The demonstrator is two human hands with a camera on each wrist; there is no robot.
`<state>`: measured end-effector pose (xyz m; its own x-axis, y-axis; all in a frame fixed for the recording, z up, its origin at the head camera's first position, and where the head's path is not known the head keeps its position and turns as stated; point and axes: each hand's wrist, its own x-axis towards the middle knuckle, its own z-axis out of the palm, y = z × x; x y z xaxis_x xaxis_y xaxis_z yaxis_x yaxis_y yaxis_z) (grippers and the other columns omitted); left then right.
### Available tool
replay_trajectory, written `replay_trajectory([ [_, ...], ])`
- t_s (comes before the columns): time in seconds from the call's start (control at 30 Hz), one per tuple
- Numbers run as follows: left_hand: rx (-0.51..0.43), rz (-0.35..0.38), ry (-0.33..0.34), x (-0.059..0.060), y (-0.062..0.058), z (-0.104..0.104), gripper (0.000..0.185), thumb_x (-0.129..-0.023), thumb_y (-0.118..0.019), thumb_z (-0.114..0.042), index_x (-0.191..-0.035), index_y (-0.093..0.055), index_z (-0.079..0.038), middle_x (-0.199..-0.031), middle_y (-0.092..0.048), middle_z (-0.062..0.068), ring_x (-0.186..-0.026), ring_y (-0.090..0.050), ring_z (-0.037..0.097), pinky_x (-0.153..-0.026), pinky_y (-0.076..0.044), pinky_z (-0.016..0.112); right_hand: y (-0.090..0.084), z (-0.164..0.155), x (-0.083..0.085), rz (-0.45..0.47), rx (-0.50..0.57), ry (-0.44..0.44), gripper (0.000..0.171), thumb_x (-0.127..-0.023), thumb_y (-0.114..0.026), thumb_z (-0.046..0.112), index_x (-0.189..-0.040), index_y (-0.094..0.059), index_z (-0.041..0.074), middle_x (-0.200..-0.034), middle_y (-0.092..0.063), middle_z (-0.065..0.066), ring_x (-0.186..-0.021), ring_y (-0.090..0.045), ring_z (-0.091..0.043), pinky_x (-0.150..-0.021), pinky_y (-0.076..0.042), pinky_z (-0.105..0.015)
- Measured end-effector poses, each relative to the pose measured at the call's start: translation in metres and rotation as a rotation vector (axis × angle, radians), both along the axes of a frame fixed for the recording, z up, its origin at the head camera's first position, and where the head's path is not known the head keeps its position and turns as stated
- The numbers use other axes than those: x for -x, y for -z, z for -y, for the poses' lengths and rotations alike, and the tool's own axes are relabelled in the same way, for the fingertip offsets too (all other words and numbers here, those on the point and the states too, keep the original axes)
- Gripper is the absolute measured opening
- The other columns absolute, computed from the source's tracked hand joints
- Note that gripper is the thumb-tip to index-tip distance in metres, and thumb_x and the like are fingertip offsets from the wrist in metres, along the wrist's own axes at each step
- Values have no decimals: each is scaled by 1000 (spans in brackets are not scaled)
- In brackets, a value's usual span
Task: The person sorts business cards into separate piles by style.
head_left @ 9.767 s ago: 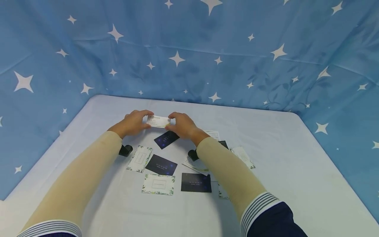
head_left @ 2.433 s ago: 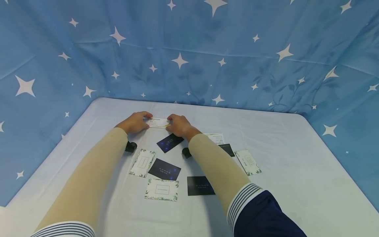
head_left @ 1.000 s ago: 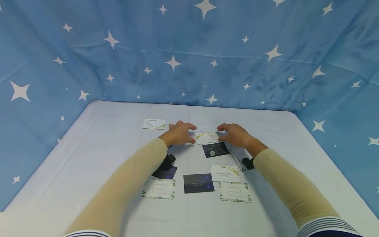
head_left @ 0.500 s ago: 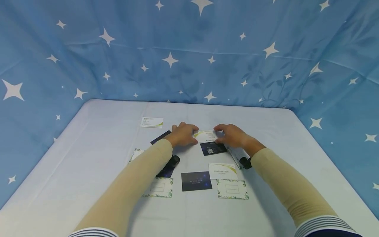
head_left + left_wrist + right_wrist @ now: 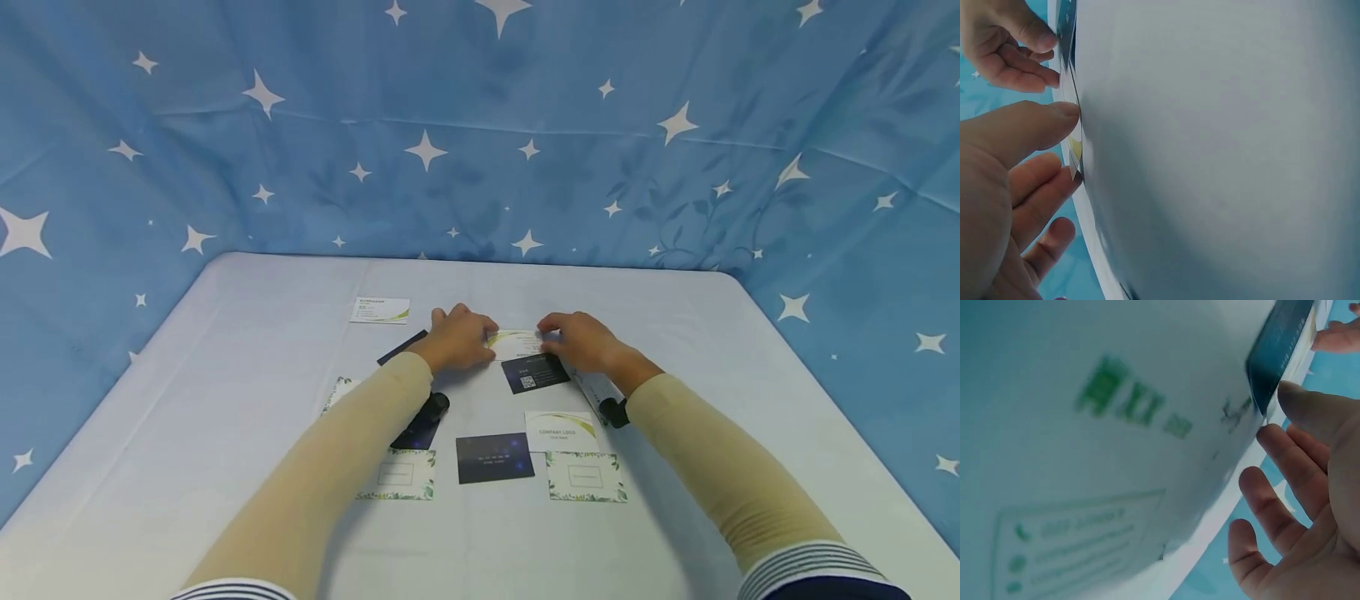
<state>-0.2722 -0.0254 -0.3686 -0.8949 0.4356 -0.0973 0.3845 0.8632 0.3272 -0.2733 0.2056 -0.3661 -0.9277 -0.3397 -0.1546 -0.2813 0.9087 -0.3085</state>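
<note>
- Head view showed a white card with a green-yellow swoosh pinched between both hands, just off the table or barely touching it; which of the two could not be told.
- Left hand gripped the card's left end, thumb on the near side and fingers curled behind, as the left wrist view confirmed with the thumb pressed on the card's thin edge.
- Right hand held the right end the same way, its fingers curled round the edge.
- Such a thin edge-on grip looked fragile: if one hand squeezed or let go sooner than the other, the card could bow, twist or flick away.
- Directly on the near side of both hands lay a dark card with a QR code, close to touching the held card; a low sweep could drag it along or lift both together.
- Under the right wrist lay a pale card, and under the left forearm a dark card; a sliding sleeve could shift either.
- Nearer the person lay a "COMPANY LOGO" card, a dark blue card and two leaf-bordered cards.
- Beyond the left hand, well apart, a matching white card lay alone; a careless drop could land crooked beside it.
</note>
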Motion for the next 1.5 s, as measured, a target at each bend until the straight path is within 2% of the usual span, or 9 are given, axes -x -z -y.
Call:
replay_trajectory([
  [0.27, -1, -11, -7, 1, 1, 2, 51, -91, -73, -35, -138, -64, -19, -130, -65, -2, -114, -46, 22, -88, -25, 46, -2, 2, 0, 45, 16, 12, 61, -92, -74, 33, -145, -53, 12, -144, -53, -15, -136, -42, -37, -111, -30, -55],
  [0.47, 19, 25, -1, 0, 0, 2, 56, -90, -74, -39, -140, -61, -20, -131, -64, -2, -116, -45, 22, -89, -26, 45, -2, 1, 0, 87, 58, 11, 63, -93, -73, 32, -149, -49, 13, -148, -48, -16, -138, -41, -38, -111, -30, -56],
  [0.73, 20, 38, 6, 3, 1, 1, 51, -92, -73, -34, -140, -62, -19, -135, -62, -1, -117, -46, 22, -91, -27, 46, -2, 2, 2, 109, 58, 2, 64, -95, -72, 28, -151, -46, 15, -149, -47, -17, -136, -43, -38, -109, -32, -56],
  [0.87, 26, 63, 8, 3, 2, 3, 52, -93, -72, -35, -141, -60, -21, -136, -62, -2, -119, -46, 22, -91, -28, 45, -4, 6, 3, 99, 37, -5, 60, -94, -72, 28, -148, -50, 14, -147, -50, -16, -135, -43, -36, -110, -31, -56],
  [1.0, 11, 91, 11, 2, 1, 4, 58, -90, -74, -38, -143, -59, -20, -135, -61, -1, -120, -45, 23, -92, -28, 45, -5, 7, 3, 77, -27, -16, 59, -94, -72, 32, -146, -53, 14, -143, -53, -16, -133, -45, -36, -109, -32, -55],
  [1.13, 10, 80, 7, 2, 1, 3, 58, -90, -75, -38, -143, -58, -20, -135, -61, -1, -120, -45, 23, -92, -27, 45, -4, 5, 4, 54, -72, -42, 58, -94, -71, 35, -146, -54, 14, -140, -56, -15, -130, -48, -34, -108, -34, -54],
  [1.33, 41, 48, 14, 4, 2, 2, 53, -92, -72, -36, -142, -59, -21, -137, -60, -1, -122, -45, 22, -93, -27, 46, -3, 2, 3, 24, -80, -62, 51, -96, -67, 33, -142, -58, 13, -135, -60, -13, -122, -53, -31, -106, -38, -52],
  [1.5, 29, 48, 13, 5, 3, 2, 53, -92, -72, -36, -142, -60, -21, -136, -61, 0, -124, -45, 22, -93, -27, 46, -5, 2, 1, 40, -46, -63, 60, -93, -71, 37, -145, -55, 13, -137, -57, -17, -126, -51, -34, -107, -36, -53],
])
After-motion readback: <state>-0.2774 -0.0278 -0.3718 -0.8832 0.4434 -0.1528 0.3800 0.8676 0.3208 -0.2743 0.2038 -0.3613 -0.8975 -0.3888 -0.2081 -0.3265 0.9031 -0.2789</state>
